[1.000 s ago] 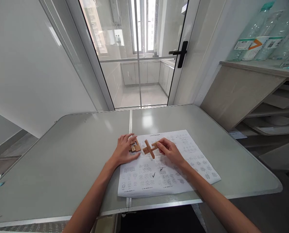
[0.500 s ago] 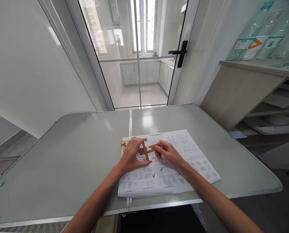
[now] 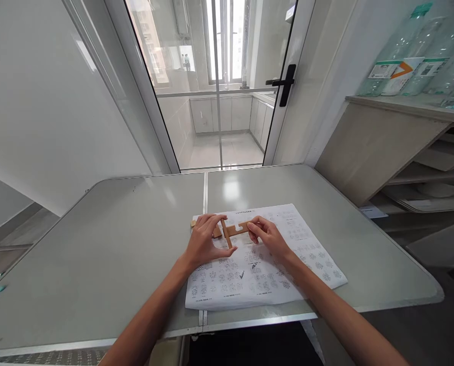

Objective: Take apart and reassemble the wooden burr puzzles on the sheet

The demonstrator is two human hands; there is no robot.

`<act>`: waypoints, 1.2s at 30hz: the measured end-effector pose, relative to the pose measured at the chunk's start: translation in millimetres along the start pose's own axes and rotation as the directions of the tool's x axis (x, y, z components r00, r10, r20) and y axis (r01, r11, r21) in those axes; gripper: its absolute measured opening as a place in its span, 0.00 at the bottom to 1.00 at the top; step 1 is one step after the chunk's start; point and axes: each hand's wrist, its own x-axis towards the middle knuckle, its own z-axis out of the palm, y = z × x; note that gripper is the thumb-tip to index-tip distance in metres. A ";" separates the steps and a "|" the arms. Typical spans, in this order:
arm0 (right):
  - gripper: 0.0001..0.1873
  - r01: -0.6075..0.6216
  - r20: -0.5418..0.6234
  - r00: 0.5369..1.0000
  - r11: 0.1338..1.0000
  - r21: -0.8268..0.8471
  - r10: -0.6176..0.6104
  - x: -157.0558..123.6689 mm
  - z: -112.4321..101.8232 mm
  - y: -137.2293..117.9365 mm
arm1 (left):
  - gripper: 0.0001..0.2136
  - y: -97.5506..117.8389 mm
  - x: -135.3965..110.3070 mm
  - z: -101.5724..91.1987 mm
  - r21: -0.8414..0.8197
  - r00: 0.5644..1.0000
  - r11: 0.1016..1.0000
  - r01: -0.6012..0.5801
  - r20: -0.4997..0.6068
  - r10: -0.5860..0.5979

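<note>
Crossed wooden puzzle pieces (image 3: 232,232) are held just above a printed instruction sheet (image 3: 265,274) on the grey table (image 3: 97,244). My left hand (image 3: 204,241) pinches the left part of the wooden cross, fingers curled round it. On the right end of the notched horizontal bar, my right hand (image 3: 267,236) is closed with its fingertips. Another small wooden piece (image 3: 193,223) peeks out beyond my left hand at the sheet's edge.
A seam runs down the middle of the folding table. Glass doors stand beyond the far edge. At the right is a wooden shelf unit (image 3: 402,147) with plastic bottles (image 3: 421,51) on top. A small blue scrap (image 3: 0,288) lies at the table's left edge.
My left hand let go of a small wooden block at the left, then moved right and took hold of the cross beside my right hand. The block now lies behind it.
</note>
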 end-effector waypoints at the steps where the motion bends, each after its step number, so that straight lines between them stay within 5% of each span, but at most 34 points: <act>1: 0.21 0.002 -0.010 1.000 1.000 -0.004 -0.002 0.2 -0.1 0.6 | 0.36 -0.7 -0.2 0.5 0.002 1.000 1.000 -0.004 -0.004 0.004; 24: 0.19 -0.030 -0.075 0.997 0.999 -0.028 0.027 0.4 -0.4 4.2 | 0.35 -2.8 -3.0 6.4 0.020 0.999 1.000 0.009 -0.034 -0.008; 29: 0.20 -0.019 -0.257 0.966 0.999 -0.027 0.011 2.0 -19.5 4.3 | 0.37 -9.2 -7.8 -0.6 0.000 1.000 1.000 -0.024 -0.005 0.024; 36: 0.24 -0.033 -0.265 0.964 0.997 -0.064 0.015 4.7 -17.0 13.9 | 0.40 -22.1 -6.8 12.0 0.080 0.991 0.988 0.129 -0.048 -0.125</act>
